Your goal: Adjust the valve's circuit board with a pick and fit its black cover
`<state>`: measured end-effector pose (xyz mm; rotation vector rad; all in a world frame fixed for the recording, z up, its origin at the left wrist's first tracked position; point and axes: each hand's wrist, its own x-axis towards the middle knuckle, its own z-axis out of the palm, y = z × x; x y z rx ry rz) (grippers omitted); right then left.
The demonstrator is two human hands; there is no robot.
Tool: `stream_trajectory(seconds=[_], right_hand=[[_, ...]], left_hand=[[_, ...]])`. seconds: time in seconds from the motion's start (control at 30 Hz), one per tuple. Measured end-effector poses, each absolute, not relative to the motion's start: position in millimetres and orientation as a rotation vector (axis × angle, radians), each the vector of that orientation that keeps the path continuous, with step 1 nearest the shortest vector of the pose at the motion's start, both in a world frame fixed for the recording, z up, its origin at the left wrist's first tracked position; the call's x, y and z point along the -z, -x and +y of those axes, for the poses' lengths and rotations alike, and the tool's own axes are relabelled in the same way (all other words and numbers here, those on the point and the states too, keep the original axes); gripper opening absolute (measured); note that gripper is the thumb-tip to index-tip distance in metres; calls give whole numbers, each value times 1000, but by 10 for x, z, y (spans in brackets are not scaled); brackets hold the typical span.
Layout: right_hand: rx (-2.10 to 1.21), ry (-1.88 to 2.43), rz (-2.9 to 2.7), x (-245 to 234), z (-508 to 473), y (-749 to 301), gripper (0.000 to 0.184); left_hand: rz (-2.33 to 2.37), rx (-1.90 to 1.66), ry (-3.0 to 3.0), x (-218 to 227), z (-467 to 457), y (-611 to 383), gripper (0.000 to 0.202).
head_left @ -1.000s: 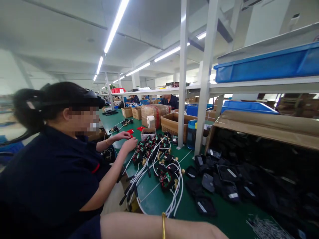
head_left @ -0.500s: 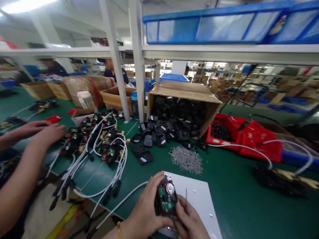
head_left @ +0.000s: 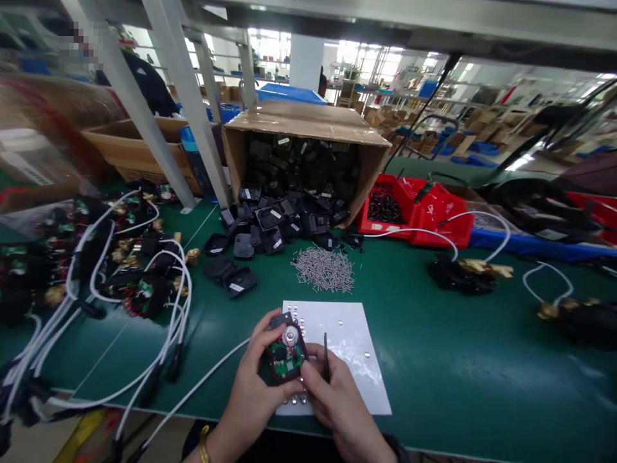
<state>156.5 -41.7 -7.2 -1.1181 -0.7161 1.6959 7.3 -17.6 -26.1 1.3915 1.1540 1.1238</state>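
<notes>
My left hand (head_left: 250, 386) is closed round a small black housing with a green circuit board (head_left: 285, 355) and a white cable (head_left: 193, 393) trailing off to the left. My right hand (head_left: 332, 402) is pinched against the housing's right side and also carries a thin dark tool (head_left: 326, 357) that points up. Both hands hover over a white sheet (head_left: 347, 334) dotted with small shiny screws. A heap of grey pins (head_left: 324, 267) lies just beyond the sheet.
A tipped cardboard box (head_left: 308, 128) spills black plastic covers (head_left: 270, 222) onto the green bench (head_left: 457, 360). Wired assemblies with white cables (head_left: 125, 270) crowd the left. Red bins (head_left: 419, 209) and more cabled parts (head_left: 463, 270) lie right. Shelf posts (head_left: 193, 109) rise behind.
The view swung from a co-worker on the left round to my own bench and tilted down. My hands with the housing came into view and now sit over the white sheet.
</notes>
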Motion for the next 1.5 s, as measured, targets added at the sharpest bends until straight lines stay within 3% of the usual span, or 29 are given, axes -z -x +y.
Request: stream_trajectory(seconds=[0.1, 0.27, 0.37, 0.53, 0.67, 0.77, 1.0, 1.5], right_hand=[[-1648, 1243, -714, 25, -411, -1840, 49], [-1636, 1313, -583, 70, -397, -2183, 49], [-1646, 1196, -559, 69, -344, -2254, 52], [-1561, 1014, -380, -7, -251, -2311, 61], [-1424, 1161, -392, 26, -156, -2084, 65], [-1331, 1230, -609, 108, -48, -1855, 53], [-1082, 1443, -793, 321, 44, -1712, 37], [-1066, 1454, -969, 292, 47, -1735, 32]], left_hand=[[1109, -1085, -1398, 314, -159, -57, 52], [1200, -941, -1392, 226, -35, -96, 72], [1241, -859, -1451, 171, 36, -72, 60], [1140, -843, -1222, 136, 69, 222, 72], [1017, -531, -1281, -65, 160, 338, 53], [881, -355, -1605, -224, 279, 255, 50], [858, -220, -1800, -117, 335, 199, 87], [931, -286, -1727, -147, 306, 193, 80]])
